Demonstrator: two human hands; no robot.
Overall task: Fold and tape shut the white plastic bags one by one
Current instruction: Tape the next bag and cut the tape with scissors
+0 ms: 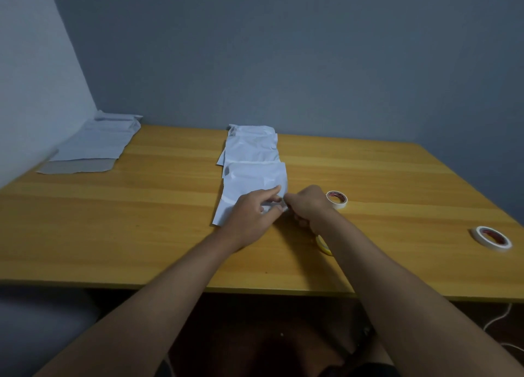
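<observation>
While both hands pinch its near-right corner: white bag (249, 189), flat, long axis near-to-far w/ table (113, 220).

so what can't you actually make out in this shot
Head view only:
- Near right corner of the white plastic bag: covered by the left hand and right hand, so any tape there is hidden.
- Right hand's fingers: curled under the hand, their hold unclear.
- Yellow tape roll: mostly behind the right forearm.
- Print on the tape roll core: too small to read.
</observation>
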